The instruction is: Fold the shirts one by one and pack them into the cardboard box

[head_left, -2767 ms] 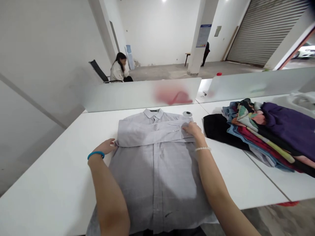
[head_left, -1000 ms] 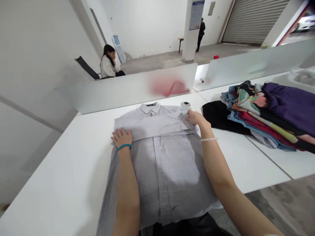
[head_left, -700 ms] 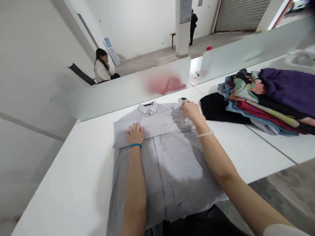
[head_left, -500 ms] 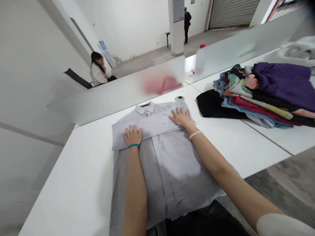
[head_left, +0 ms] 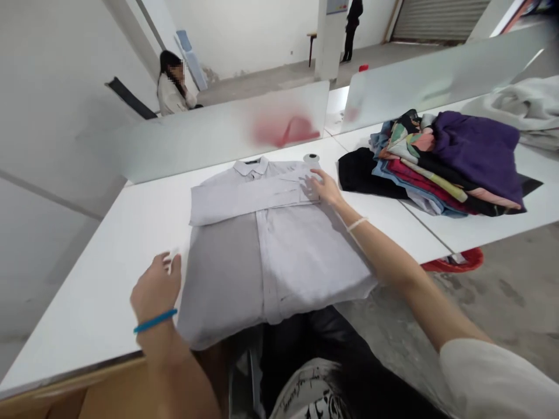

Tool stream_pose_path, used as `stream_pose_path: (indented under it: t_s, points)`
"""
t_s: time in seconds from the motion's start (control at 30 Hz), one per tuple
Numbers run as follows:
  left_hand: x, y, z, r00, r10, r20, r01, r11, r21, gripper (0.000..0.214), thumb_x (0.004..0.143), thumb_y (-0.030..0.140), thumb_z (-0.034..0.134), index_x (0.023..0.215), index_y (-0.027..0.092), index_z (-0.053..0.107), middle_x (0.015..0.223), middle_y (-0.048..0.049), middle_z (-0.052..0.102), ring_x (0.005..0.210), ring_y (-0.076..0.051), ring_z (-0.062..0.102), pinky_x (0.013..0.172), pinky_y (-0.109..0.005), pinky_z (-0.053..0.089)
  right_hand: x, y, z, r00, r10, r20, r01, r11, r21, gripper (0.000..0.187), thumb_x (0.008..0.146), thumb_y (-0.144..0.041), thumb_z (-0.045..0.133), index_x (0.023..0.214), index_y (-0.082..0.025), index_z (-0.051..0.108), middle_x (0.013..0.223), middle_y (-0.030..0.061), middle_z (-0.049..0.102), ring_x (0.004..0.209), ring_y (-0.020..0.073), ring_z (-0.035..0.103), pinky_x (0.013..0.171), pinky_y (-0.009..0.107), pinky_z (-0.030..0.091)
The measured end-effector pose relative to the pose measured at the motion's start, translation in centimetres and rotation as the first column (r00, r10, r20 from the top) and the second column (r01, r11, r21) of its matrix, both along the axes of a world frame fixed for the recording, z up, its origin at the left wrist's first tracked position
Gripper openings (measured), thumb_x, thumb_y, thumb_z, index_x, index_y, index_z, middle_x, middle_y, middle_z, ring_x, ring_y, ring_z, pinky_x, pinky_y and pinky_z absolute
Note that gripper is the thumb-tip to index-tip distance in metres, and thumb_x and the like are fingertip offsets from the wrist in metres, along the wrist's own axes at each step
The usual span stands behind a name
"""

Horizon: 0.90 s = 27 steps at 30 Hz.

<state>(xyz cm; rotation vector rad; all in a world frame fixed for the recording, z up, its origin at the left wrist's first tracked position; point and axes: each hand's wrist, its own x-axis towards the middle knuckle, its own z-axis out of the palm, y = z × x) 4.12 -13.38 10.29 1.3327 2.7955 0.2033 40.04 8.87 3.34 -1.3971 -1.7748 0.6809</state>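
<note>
1. Subject: a pale grey button-front shirt (head_left: 279,256) lies folded on a white table (head_left: 96,291). Its collar (head_left: 250,167) points away from the wearer of the camera, and its long axis runs from the collar toward the table's near edge.
2. Right hand (head_left: 326,189): open, not grasping. The splayed fingers (head_left: 312,185) rest on the right end of the folded band (head_left: 253,201) that crosses the shirt's upper part. This hand, with a pale bead bracelet (head_left: 357,224), is the nearer to the shirt and touches it.
3. Left hand (head_left: 155,285): open and empty, with a blue wristband (head_left: 155,321), just beside the shirt's near left corner. The view is poor here, but the fingers (head_left: 173,265) appear to be clear of the cloth.
4. Shirt condition: the band lies nearly flat across the body and the front placket (head_left: 264,273) runs lengthwise. The lower body appears smooth, with one side looking darker grey, probably from shade.
5. Surroundings: a stack of folded clothes (head_left: 437,166), topped by a purple garment (head_left: 476,151), lies to the right of the shirt. A small round white object (head_left: 311,157) sits just beyond the band, and a frosted partition (head_left: 209,139) stands along the table's far edge.
</note>
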Motion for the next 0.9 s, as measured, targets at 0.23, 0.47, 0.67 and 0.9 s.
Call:
stream_pose_path:
  t_s: [0.23, 0.47, 0.67, 0.9]
  points:
    - [1.0, -16.8, -9.5, 0.766, 0.132, 0.629, -0.199, 0.979, 0.037, 0.045, 0.075, 0.07, 0.029, 0.066, 0.036, 0.057, 0.077, -0.0057, 0.071, 0.08, -0.031, 0.068, 0.068, -0.042, 0.055, 9.6, -20.8, 1.1, 0.839, -0.006, -0.544, -0.181, 0.94, -0.289, 0.034, 0.081, -0.05, 0.06, 0.082, -0.018, 0.067, 0.089, 0.0078, 0.071, 0.092, 0.0223, 0.065, 0.09, 0.038, 0.049]
    - [4.1, -17.3, -18.9, 0.403, -0.022, 0.915, -0.254, 0.958, 0.135, 0.058, 0.081, 0.063, 0.032, 0.136, 0.045, 0.038, 0.136, 0.0012, 0.052, 0.118, -0.022, 0.054, 0.097, -0.039, 0.049, 11.9, -29.1, -6.0, 0.889, -0.305, -0.343, 0.028, 0.781, -0.624, 0.051, 0.07, -0.055, 0.07, 0.107, -0.021, 0.066, 0.119, 0.0119, 0.064, 0.114, 0.0286, 0.057, 0.1, 0.042, 0.044]
    - [4.6, -14.3, -17.7, 0.316, -0.234, 0.919, -0.46, 0.81, 0.364, 0.059, 0.083, 0.063, 0.008, 0.139, 0.054, -0.008, 0.144, 0.0282, 0.014, 0.135, -0.01, 0.025, 0.109, -0.031, 0.038, 8.3, -26.9, -7.7, 0.919, 0.063, -0.389, -0.304, 0.742, -0.598, 0.055, 0.07, -0.049, 0.07, 0.114, -0.016, 0.064, 0.107, 0.0102, 0.068, 0.105, 0.0283, 0.06, 0.094, 0.04, 0.047]
    - [4.9, -16.3, -16.9, 0.406, 0.023, 0.913, -0.472, 0.861, 0.189, 0.067, 0.077, 0.053, 0.028, 0.143, 0.044, 0.02, 0.131, 0.0137, 0.05, 0.124, -0.022, 0.043, 0.098, -0.035, 0.05, 10.3, -27.1, -6.5, 0.96, 0.234, -0.155, -0.276, 0.694, -0.665, 0.04, 0.074, -0.057, 0.061, 0.059, -0.019, 0.062, 0.054, 0.0006, 0.06, 0.06, 0.0199, 0.058, 0.067, 0.032, 0.051]
